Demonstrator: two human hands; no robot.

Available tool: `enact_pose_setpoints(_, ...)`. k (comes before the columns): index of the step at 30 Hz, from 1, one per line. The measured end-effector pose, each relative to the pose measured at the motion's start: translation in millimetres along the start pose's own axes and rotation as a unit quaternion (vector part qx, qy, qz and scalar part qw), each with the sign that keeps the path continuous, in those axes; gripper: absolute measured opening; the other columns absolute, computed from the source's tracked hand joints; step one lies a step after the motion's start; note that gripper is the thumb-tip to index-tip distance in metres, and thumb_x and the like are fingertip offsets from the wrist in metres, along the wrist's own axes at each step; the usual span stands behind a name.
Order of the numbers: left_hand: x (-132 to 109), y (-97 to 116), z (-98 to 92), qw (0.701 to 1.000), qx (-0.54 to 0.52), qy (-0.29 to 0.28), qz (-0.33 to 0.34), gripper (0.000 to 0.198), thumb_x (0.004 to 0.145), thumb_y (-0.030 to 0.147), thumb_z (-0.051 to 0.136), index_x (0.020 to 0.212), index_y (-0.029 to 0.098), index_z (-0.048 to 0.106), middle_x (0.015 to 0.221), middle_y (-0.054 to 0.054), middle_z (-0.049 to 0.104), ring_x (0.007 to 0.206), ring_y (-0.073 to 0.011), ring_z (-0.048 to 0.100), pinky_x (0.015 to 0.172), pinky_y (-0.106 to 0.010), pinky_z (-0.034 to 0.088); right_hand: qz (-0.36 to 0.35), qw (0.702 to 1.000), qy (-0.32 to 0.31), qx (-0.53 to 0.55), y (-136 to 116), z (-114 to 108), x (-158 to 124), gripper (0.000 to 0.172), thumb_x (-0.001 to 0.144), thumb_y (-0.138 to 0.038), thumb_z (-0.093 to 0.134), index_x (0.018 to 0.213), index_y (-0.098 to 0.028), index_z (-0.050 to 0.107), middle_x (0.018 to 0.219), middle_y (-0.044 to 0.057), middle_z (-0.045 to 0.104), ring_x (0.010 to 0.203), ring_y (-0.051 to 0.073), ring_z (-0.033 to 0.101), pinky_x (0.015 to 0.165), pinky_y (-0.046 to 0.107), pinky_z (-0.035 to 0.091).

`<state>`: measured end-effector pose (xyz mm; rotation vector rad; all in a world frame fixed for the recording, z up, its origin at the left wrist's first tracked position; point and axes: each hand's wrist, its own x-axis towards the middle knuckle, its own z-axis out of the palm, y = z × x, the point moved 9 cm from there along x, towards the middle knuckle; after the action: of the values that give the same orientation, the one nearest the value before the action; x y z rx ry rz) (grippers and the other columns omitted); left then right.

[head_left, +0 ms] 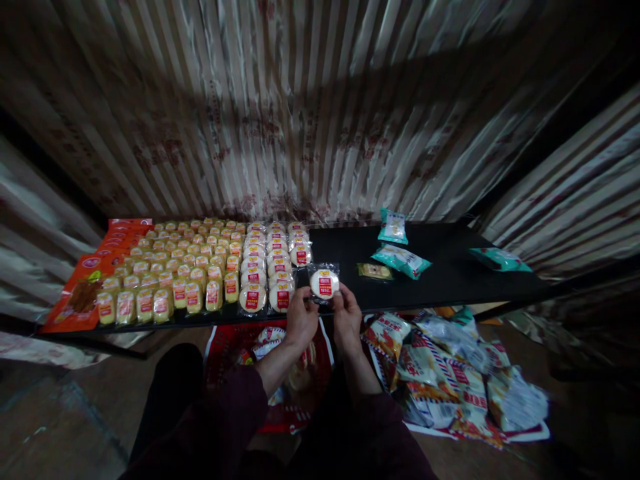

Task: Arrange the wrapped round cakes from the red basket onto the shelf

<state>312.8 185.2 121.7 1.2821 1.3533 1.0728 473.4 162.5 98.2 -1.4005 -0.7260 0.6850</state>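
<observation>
Between both hands is a round white packaged cracker [325, 285] in clear wrap with a red and yellow label. My left hand [301, 318] pinches its left side, and my right hand [347, 316] grips the lower right edge. The cracker is over the front part of the black shelf [345, 250]; whether it touches the surface I cannot tell. To its left lie columns of like packaged crackers [253, 297], the rightmost column being shorter. Further left stand many rows of small yellow packaged cakes [193, 297].
Orange snack bags [80, 293] line the shelf's left end. Teal packets [403, 260] and a small flat packet [375, 271] lie to the right, another teal packet [500, 259] near the right end. Below are a red basket [220, 360] and a pile of snack bags [440, 373]. Striped curtain [280, 120] hangs behind.
</observation>
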Motion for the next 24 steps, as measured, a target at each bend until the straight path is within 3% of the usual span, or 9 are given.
enact_pose_setpoints(9,-15.1,21.0,5.0,0.995,0.038,-0.023,0.087,0.049,0.073,-0.001,0.043,0.119,0.015,0.053,0.137,-0.015,0.045,0.096,-0.0171,0.065,0.091,-0.034,0.052,0.001,1.0,0.0,0.005,-3.4,8.4,10.3,0.046,0.076,-0.046,0.054,0.111,-0.017,0.059,0.101,0.007,0.067,0.081,0.019,0.062,0.073,0.033,0.05)
enact_pose_setpoints(12,-15.2,23.9,3.0,0.991,0.087,-0.008,0.103,0.048,0.073,0.001,0.045,0.118,0.014,0.055,0.144,-0.015,0.039,0.126,-0.0247,0.048,0.108,-0.041,0.038,-0.002,1.0,-0.006,-0.012,0.0,10.7,14.3,0.045,0.077,-0.045,0.053,0.112,-0.017,0.059,0.099,0.007,0.067,0.079,0.019,0.062,0.071,0.033,0.05)
enact_pose_setpoints(14,-14.4,24.6,2.9,0.988,0.109,-0.005,0.108,0.048,0.073,0.001,0.046,0.118,0.015,0.056,0.147,-0.013,0.036,0.136,-0.0248,0.034,0.113,-0.042,0.03,-0.005,1.0,-0.006,-0.021,2.9,11.5,17.2,0.046,0.077,-0.045,0.053,0.112,-0.017,0.059,0.1,0.007,0.067,0.079,0.019,0.062,0.072,0.034,0.05)
enact_pose_setpoints(19,-11.5,21.9,11.6,0.988,0.088,-0.036,0.121,0.055,0.072,0.001,0.045,0.123,0.018,0.054,0.144,-0.008,0.042,0.134,-0.0195,0.037,0.114,-0.037,0.03,-0.03,0.999,-0.009,-0.035,7.7,15.0,24.2,0.045,0.078,-0.044,0.051,0.114,-0.018,0.059,0.101,0.007,0.068,0.086,0.021,0.062,0.079,0.036,0.05)
enact_pose_setpoints(24,-7.7,14.3,16.4,0.988,0.097,-0.046,0.108,0.057,0.07,0.001,0.047,0.126,0.016,0.053,0.147,-0.009,0.037,0.136,-0.0213,0.035,0.114,-0.036,0.03,-0.034,0.997,-0.019,-0.06,10.2,19.5,31.4,0.044,0.077,-0.044,0.051,0.111,-0.018,0.06,0.1,0.007,0.068,0.089,0.022,0.061,0.082,0.037,0.048)
